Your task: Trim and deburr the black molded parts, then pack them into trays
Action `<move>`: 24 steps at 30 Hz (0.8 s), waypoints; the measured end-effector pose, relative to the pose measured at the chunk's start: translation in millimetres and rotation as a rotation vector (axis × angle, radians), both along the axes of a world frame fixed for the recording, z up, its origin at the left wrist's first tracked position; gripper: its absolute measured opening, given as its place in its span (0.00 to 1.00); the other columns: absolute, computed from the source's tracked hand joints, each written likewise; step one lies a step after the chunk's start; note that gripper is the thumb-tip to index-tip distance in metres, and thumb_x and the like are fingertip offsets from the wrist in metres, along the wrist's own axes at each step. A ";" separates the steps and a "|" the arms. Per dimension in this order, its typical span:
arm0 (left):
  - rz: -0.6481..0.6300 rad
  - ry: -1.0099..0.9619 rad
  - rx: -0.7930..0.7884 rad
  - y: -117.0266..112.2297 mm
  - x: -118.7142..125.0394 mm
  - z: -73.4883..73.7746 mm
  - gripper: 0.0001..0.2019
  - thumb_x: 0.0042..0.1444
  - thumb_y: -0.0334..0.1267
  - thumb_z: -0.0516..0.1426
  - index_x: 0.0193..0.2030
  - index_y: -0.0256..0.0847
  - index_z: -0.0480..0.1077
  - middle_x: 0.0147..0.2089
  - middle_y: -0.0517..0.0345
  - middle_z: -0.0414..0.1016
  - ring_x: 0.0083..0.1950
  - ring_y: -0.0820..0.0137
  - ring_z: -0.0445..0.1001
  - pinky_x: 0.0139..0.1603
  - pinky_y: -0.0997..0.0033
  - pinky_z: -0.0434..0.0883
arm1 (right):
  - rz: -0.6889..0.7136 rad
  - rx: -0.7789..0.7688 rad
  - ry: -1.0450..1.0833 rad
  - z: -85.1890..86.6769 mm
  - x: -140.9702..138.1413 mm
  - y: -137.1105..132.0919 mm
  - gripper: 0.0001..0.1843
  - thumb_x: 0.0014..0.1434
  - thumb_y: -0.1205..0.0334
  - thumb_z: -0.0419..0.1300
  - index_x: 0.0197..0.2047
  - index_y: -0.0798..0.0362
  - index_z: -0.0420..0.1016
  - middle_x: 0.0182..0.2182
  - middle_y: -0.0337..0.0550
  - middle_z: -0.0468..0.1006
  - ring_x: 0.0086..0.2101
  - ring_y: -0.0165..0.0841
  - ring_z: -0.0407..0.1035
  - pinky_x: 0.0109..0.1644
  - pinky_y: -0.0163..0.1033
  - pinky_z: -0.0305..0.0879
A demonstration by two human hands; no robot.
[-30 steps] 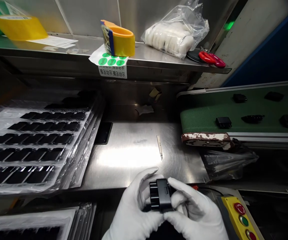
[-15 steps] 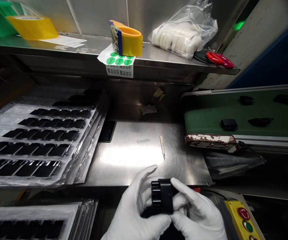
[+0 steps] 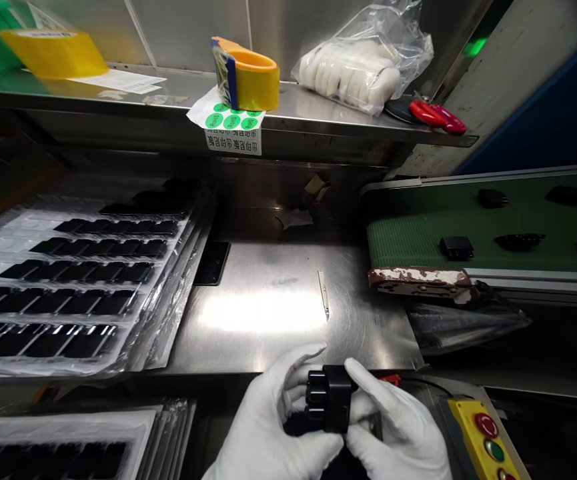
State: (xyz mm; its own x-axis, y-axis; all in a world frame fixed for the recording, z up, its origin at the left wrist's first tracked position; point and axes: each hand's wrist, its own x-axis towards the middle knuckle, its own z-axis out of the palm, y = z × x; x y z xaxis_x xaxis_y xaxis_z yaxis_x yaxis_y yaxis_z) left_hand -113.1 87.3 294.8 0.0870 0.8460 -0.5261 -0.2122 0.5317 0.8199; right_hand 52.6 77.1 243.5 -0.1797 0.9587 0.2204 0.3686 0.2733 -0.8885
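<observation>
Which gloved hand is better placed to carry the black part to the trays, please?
Probably the left. The left hand and the right hand both grip the black part, but the trays lie at the left of the steel table; the right would have to cross over.

part (image 3: 329,398): right side, underside hidden by gloved fingers
left hand (image 3: 273,430), right hand (image 3: 395,430): wrists cut off, near edge
button box (image 3: 485,437): near end cut off
trays (image 3: 68,287): run off left edge
label (image 3: 233,141): print too small
</observation>
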 end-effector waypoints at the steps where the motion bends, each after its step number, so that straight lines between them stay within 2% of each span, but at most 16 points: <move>1: -0.001 -0.009 0.000 0.6 0.5 0.1 0.31 0.37 0.19 0.61 0.52 0.42 0.67 0.46 0.53 0.80 0.50 0.56 0.77 0.52 0.59 0.73 | 0.000 0.008 0.001 0.0 -0.1 0.7 0.38 0.52 0.74 0.59 0.63 0.35 0.62 0.23 0.31 0.78 0.22 0.31 0.67 0.32 0.39 0.67; 5: -0.032 -0.034 0.006 5.4 0.5 1.7 0.25 0.40 0.20 0.62 0.47 0.41 0.71 0.43 0.55 0.81 0.47 0.59 0.79 0.48 0.64 0.75 | -0.035 0.006 0.093 2.9 -1.7 3.1 0.36 0.51 0.74 0.62 0.60 0.34 0.67 0.25 0.33 0.78 0.22 0.30 0.67 0.28 0.38 0.65; 7: -0.051 -0.033 0.035 8.1 -0.8 -0.3 0.20 0.42 0.23 0.64 0.44 0.40 0.73 0.42 0.56 0.81 0.46 0.60 0.79 0.47 0.67 0.75 | -0.068 -0.079 0.208 7.3 -3.3 3.1 0.33 0.49 0.72 0.65 0.56 0.34 0.72 0.28 0.35 0.78 0.21 0.29 0.66 0.26 0.36 0.64; 10: -0.066 -0.018 0.070 11.0 -3.0 -8.1 0.19 0.44 0.25 0.66 0.44 0.42 0.74 0.41 0.58 0.81 0.45 0.62 0.79 0.46 0.71 0.75 | -0.173 -0.355 0.392 15.8 -5.3 2.6 0.26 0.45 0.70 0.68 0.49 0.42 0.79 0.26 0.37 0.75 0.22 0.28 0.66 0.26 0.35 0.66; 13: -0.110 -0.020 0.133 13.9 -3.6 -14.8 0.18 0.47 0.25 0.66 0.44 0.45 0.74 0.42 0.62 0.80 0.47 0.66 0.78 0.49 0.75 0.73 | -0.264 -0.637 0.543 20.4 -3.7 5.0 0.23 0.43 0.64 0.72 0.46 0.49 0.81 0.23 0.38 0.74 0.22 0.28 0.66 0.29 0.35 0.67; 16: -0.138 -0.009 0.213 16.6 -2.4 -16.3 0.18 0.49 0.26 0.65 0.45 0.48 0.75 0.41 0.66 0.80 0.46 0.69 0.78 0.50 0.78 0.72 | -0.177 -0.761 0.658 16.3 2.9 11.3 0.24 0.46 0.58 0.73 0.48 0.50 0.79 0.23 0.38 0.75 0.21 0.27 0.65 0.27 0.33 0.64; 18: -0.161 0.042 0.251 17.1 -1.9 -17.1 0.16 0.51 0.28 0.65 0.45 0.50 0.75 0.39 0.67 0.80 0.45 0.70 0.78 0.46 0.79 0.73 | -0.062 -0.773 0.713 11.1 7.7 15.9 0.23 0.48 0.56 0.71 0.49 0.49 0.78 0.22 0.38 0.76 0.20 0.26 0.65 0.25 0.33 0.62; 20: -0.164 0.109 0.302 15.9 -2.3 -19.5 0.14 0.53 0.29 0.63 0.45 0.50 0.76 0.40 0.66 0.80 0.45 0.69 0.78 0.43 0.78 0.74 | -0.004 -0.789 0.764 7.5 10.5 19.1 0.20 0.50 0.55 0.70 0.47 0.50 0.79 0.21 0.37 0.75 0.18 0.25 0.64 0.23 0.31 0.58; 24: -0.132 0.138 0.465 11.8 -4.2 -29.1 0.20 0.54 0.25 0.61 0.49 0.56 0.73 0.46 0.66 0.80 0.45 0.69 0.78 0.46 0.75 0.74 | -0.085 -0.897 0.764 9.5 9.6 20.0 0.16 0.48 0.52 0.71 0.36 0.54 0.80 0.13 0.35 0.70 0.16 0.24 0.61 0.20 0.28 0.51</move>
State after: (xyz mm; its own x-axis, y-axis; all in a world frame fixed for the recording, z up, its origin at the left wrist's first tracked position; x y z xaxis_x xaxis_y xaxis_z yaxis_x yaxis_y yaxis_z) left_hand -117.3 99.1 265.7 0.1657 0.9801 -0.1097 -0.0408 0.1179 0.9922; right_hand 62.3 97.1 253.0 -0.2214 0.8277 -0.5156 -0.3550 -0.5609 -0.7479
